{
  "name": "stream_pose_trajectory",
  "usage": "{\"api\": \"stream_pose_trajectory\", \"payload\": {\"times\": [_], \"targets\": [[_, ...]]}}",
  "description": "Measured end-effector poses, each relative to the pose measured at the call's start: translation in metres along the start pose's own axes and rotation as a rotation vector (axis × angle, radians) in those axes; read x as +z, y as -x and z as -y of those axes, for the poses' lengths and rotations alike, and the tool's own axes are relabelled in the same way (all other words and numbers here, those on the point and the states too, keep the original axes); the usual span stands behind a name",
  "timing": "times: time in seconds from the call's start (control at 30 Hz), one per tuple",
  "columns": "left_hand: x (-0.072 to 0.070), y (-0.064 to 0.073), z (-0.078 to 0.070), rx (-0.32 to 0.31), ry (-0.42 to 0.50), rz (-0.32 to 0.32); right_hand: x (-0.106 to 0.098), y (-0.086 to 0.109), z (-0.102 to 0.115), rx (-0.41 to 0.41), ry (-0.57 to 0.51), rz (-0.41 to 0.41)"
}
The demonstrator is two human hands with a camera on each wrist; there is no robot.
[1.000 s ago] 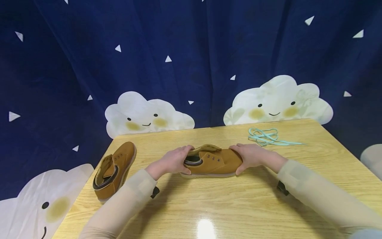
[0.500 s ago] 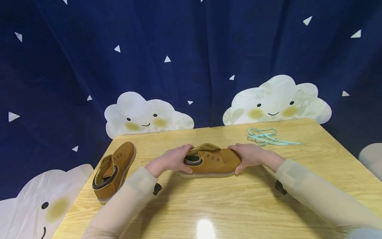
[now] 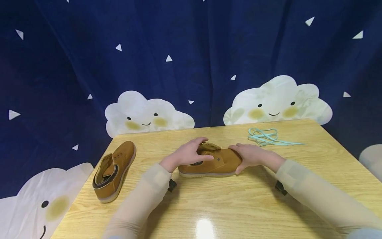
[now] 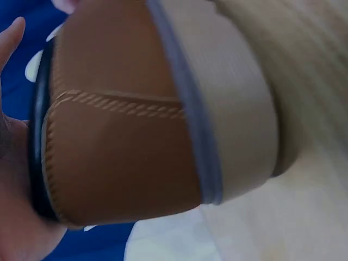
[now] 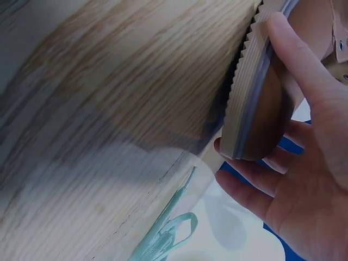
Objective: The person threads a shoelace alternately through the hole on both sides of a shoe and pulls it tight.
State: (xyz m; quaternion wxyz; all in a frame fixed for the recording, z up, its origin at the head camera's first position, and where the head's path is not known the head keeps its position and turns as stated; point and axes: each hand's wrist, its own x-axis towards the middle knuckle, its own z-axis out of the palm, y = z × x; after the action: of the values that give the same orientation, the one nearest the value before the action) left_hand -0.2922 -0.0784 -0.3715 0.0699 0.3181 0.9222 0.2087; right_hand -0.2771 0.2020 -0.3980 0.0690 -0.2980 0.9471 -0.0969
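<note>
A tan lace-up shoe [image 3: 203,170] with no lace in it lies on its sole across the middle of the table, toe to the right. My right hand [image 3: 252,155] grips its toe, thumb on the near side and fingers around the front; in the right wrist view the thumb presses by the sole edge. Over the shoe's opening, my left hand [image 3: 188,154] has its thumb across the near eyelets and its fingers by the raised far eyelet flap [image 3: 210,146]. The heel [image 4: 119,157] fills the left wrist view, with the left palm behind the collar.
The matching tan shoe [image 3: 125,156] stands at the table's left edge, toe pointing away. A loose bundle of light-blue shoelaces [image 3: 262,136] lies at the back right. Behind the wooden table [image 3: 238,205] hangs a dark blue curtain [image 3: 191,66] with cloud prints.
My left hand has let go of the heel and moved up and right over the shoe's opening. The right hand still holds the toe, and the shoe stays in place.
</note>
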Motion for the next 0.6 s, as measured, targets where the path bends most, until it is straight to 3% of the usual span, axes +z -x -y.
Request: {"api": "stream_pose_trajectory", "payload": {"times": [0.3, 0.6], "targets": [[0.015, -0.003, 0.003, 0.029, -0.176, 0.003, 0.003, 0.001, 0.001, 0.012, -0.025, -0.007], [0.014, -0.002, 0.002, -0.002, -0.2, -0.009, 0.005, 0.005, 0.001, 0.041, -0.045, -0.031]]}}
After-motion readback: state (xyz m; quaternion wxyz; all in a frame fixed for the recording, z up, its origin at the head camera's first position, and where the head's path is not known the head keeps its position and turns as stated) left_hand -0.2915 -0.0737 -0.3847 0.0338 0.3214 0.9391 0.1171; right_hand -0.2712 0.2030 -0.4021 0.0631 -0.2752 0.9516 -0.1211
